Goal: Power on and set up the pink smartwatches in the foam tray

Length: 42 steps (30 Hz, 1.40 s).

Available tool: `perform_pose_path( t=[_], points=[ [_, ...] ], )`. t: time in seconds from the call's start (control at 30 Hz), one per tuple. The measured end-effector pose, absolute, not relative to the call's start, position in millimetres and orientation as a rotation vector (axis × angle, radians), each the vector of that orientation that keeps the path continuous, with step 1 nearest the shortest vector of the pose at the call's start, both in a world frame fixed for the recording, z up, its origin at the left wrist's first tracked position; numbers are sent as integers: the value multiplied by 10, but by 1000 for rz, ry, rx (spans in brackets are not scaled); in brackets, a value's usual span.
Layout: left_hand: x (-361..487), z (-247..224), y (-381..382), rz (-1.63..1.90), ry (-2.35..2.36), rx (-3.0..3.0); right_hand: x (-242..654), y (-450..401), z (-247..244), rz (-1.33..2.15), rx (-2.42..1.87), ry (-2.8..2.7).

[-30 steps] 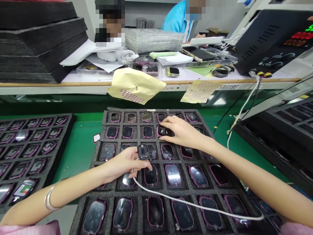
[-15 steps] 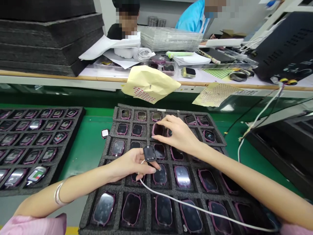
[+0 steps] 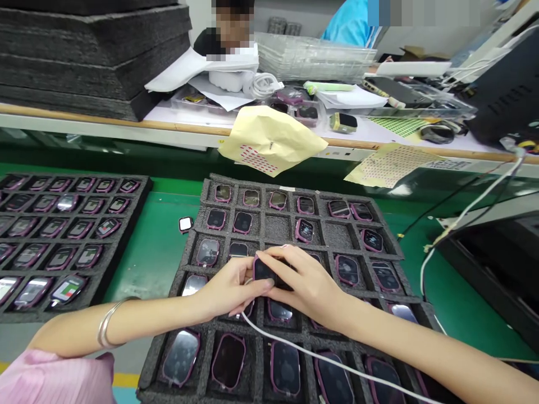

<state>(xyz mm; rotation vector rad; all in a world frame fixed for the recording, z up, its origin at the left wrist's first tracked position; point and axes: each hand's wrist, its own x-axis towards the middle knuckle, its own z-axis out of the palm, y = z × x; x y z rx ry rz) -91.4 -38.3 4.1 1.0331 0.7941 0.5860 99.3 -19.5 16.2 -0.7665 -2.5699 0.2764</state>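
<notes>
Over the middle of a dark foam tray (image 3: 278, 221), my left hand (image 3: 238, 283) and my right hand (image 3: 305, 283) meet around one purple-rimmed watch (image 3: 263, 270). My right fingers wrap its far and right sides. My left thumb presses on its near edge. The small black block on the white cable (image 3: 303, 348) is hidden behind the watch and my left fingers; the cable runs from my left hand to the lower right. Other purple watches (image 3: 228, 360) lie in the tray's compartments. Two compartments in the second row hold no watch.
Another foam tray of watches (image 3: 54, 258) is at the left. A small watch with a white screen (image 3: 185, 224) lies between the trays. Behind are a shelf edge (image 3: 189, 128), yellow sheets (image 3: 273, 140), stacked black foam (image 3: 92, 62) and two people. A black box (image 3: 497, 241) stands right.
My right hand has lifted a watch from the second row and brought it nearer, onto my left hand. The black block is now covered. The view has shifted slightly.
</notes>
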Motion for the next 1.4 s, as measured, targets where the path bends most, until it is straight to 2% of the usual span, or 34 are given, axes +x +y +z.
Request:
perform_pose_path(
  t=[0.1,0.3,0.43,1.4],
  points=[
    [-898,65,-392,573,822,1028,997,-240,144,226,-722,-2541],
    [-902,62,-395,580,844,1002,998,-239,115,640,-766,-2376],
    [-908,-10,-405,643,804,1012,982,-239,80,766,-791,-2271],
    [-911,-109,-436,632,791,1126,985,-309,11,562,-813,-2322]
  ],
)
